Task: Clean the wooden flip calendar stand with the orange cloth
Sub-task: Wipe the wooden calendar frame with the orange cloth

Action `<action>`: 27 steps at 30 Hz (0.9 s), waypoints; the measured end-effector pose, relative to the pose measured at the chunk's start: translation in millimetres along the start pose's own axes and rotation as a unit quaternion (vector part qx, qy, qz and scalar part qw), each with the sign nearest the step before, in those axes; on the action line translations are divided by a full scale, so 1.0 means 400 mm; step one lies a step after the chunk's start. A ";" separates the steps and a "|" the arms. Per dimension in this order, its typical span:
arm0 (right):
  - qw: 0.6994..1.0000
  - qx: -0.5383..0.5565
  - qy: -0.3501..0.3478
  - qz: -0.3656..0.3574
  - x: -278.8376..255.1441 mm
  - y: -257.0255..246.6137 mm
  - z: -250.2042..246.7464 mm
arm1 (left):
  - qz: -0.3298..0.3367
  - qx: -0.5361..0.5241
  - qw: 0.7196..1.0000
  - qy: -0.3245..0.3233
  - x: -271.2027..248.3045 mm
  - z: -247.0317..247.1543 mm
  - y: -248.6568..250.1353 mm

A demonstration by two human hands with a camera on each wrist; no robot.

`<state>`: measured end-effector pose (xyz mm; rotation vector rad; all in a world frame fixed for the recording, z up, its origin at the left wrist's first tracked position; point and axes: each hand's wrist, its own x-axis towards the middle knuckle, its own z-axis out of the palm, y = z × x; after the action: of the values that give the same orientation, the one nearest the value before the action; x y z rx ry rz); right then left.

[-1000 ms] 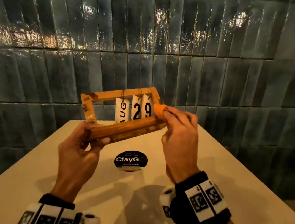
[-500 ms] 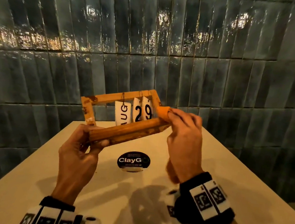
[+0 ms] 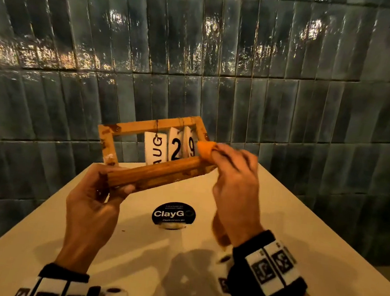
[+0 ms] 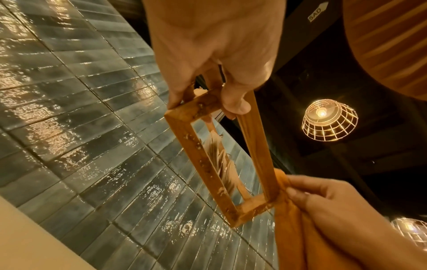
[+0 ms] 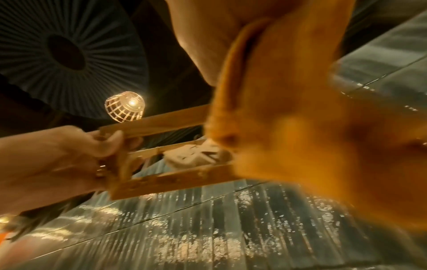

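Note:
The wooden flip calendar stand (image 3: 161, 173) is held in the air above the table, tilted, its white cards reading AUG 2 9. My left hand (image 3: 101, 185) grips its left end, thumb on the front bar; the left wrist view shows that hand (image 4: 215, 73) wrapped round the frame (image 4: 196, 157). My right hand (image 3: 232, 174) pinches the orange cloth (image 3: 204, 150) against the stand's right end. The cloth (image 5: 312, 146) fills the right wrist view, blurred, beside the frame (image 5: 161, 180). In the left wrist view the cloth (image 4: 293, 228) hangs down from the frame's corner.
A cream table (image 3: 301, 234) lies below, with a round black tub labelled ClayG (image 3: 173, 215) under the stand. A dark glazed tile wall (image 3: 199, 62) stands close behind. Wire-cage lamps (image 4: 328, 120) hang overhead.
The right hand with the cloth has shifted slightly along the stand's right end. The stand stays tilted in the left hand's grip.

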<state>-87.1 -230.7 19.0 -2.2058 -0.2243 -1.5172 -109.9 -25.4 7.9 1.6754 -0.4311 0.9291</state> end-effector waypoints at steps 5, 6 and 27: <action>1.000 0.004 0.003 -0.004 0.005 -0.012 0.003 | -0.005 0.034 0.999 -0.004 0.000 0.015 -0.003; 1.000 0.015 -0.002 -0.023 -0.009 -0.041 0.008 | -0.004 0.038 0.999 -0.003 -0.001 0.018 -0.003; 0.977 0.107 -0.029 0.181 0.047 0.072 -0.038 | -0.078 0.003 0.996 0.035 0.032 0.017 0.003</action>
<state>-82.0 -265.3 32.8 -1.9904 -0.0006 -1.1754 -100.2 -29.6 17.9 1.6509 -0.2469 0.8721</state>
